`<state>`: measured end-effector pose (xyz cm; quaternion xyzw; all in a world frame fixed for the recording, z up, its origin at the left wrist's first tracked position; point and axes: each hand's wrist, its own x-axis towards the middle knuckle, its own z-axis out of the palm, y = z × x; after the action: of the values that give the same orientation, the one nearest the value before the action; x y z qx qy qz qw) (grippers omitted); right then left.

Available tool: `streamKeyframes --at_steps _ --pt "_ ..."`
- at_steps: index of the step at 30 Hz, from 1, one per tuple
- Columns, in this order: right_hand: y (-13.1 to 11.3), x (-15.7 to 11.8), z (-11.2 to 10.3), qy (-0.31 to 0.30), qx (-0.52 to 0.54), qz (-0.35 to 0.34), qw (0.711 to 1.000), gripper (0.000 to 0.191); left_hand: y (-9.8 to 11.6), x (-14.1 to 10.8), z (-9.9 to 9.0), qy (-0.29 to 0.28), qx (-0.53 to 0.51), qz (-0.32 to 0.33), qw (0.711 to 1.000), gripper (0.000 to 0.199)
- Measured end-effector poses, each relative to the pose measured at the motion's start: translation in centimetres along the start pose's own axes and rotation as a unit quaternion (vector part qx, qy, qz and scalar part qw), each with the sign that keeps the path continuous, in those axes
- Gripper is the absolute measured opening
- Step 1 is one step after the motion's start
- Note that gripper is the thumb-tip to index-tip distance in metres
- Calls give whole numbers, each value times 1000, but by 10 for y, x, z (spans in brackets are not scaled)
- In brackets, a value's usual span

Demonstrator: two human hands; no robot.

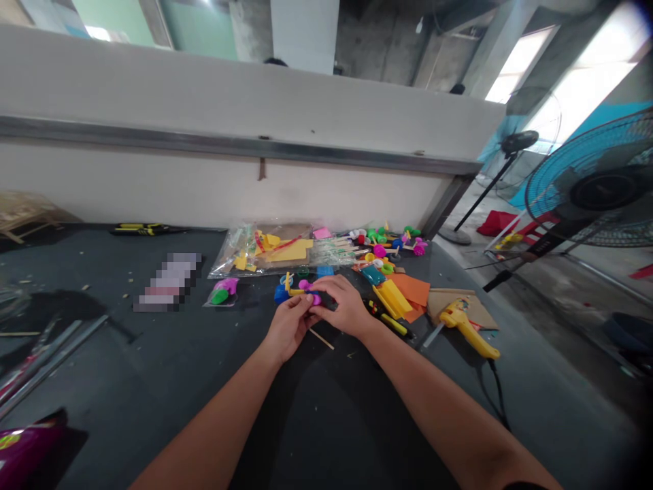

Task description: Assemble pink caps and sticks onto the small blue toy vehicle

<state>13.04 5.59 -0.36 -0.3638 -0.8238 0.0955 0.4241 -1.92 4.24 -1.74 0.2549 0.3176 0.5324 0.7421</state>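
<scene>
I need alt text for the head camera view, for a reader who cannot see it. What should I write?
A person's left hand and right hand hold a small magenta and yellow plastic piece over a dark work table. A clear plastic bag and a yellow glue gun lie nearby among colourful craft parts, with a standing fan to the right.

Person's 2 bare arms, head camera
Left forearm (219,422) and right forearm (449,408) unsleeved, tapering to bare left hand (288,328) and right hand (344,307); dark strip (525,486), possibly a cuff, at the lower frame edge on the right arm, mostly cut off
</scene>
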Motion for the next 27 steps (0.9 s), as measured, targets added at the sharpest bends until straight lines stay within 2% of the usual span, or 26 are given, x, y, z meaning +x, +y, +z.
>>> streamKeyframes --at_steps 6,12,20,25,27 --pt "1 1 0 5 -1 -2 1000 17 0 -1 0 -15 -10 -3 1000 16" --pt "-1 1 -1 -10 -6 -1 1000 28 0 -1 0 -7 3 -4 1000 17" --pt "0 1 0 0 -2 -1 1000 17 1 -1 1 -12 3 -13 1000 15" --pt "-2 1 -1 -8 -14 -6 1000 27 1 -3 2 -10 14 -23 1000 17" --pt "-3 1 -1 -7 -12 -10 1000 26 1 -3 2 -10 12 -22 1000 17"
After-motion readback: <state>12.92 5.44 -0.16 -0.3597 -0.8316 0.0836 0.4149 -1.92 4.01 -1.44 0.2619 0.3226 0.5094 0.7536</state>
